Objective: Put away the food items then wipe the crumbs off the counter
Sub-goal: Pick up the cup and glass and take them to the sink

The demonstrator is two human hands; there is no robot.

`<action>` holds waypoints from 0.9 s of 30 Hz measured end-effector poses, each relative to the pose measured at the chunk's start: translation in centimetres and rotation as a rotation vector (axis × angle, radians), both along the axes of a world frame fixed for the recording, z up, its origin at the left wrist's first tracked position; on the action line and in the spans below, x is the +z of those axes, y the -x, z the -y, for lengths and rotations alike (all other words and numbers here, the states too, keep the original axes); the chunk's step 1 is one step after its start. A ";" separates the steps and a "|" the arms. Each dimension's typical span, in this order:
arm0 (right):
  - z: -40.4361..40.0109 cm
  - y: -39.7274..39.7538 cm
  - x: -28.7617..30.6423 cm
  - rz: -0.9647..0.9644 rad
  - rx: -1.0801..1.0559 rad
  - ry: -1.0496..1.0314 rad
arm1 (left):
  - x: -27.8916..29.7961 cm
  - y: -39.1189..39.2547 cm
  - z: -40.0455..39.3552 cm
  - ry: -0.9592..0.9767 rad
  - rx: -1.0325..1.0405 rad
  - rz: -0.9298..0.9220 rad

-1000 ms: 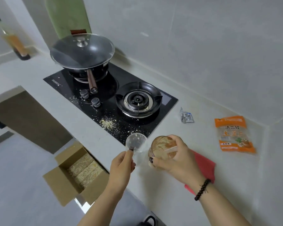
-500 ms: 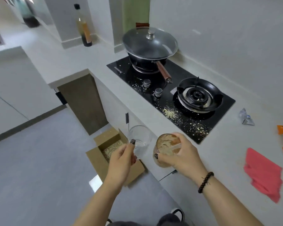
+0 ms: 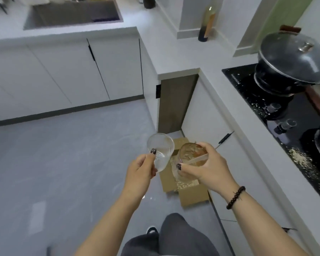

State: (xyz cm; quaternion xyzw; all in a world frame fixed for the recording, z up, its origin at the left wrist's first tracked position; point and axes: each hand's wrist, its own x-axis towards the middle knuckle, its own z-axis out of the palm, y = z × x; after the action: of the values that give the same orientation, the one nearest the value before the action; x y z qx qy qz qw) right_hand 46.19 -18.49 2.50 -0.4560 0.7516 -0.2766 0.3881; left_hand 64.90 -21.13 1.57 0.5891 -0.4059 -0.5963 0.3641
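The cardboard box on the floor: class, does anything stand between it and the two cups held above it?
Nothing visible does. The left hand holds the clear cup and the right hand the food-filled cup directly over the open cardboard box; its flaps are folded back.

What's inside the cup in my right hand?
The cup holds tan crumbly food and a pale stick. The right hand covers its lower side, hiding how full it is.

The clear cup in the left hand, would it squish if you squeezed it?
Probably, somewhat. The clear cup looks thin-walled and empty, so likely light and bendy. The left hand holds it by just the rim, which suggests little weight. It might slip.
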 end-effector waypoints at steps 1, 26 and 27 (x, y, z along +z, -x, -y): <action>1.3 -0.8 -0.1 0.002 0.028 0.008 | 0.0 -0.7 0.7 -0.006 0.044 -0.012; 36.1 -7.5 1.5 -0.019 0.173 0.096 | 1.1 -7.4 33.3 -0.047 0.218 -0.078; 37.9 -8.3 1.5 -0.018 0.173 0.094 | 0.9 -8.3 35.0 -0.044 0.221 -0.089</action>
State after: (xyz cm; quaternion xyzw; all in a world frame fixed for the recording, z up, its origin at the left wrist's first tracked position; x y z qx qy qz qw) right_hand 54.45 -56.37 4.02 -0.5393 0.6991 -0.2728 0.3820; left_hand 73.21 -56.13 2.46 0.6111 -0.3084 -0.5869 0.4323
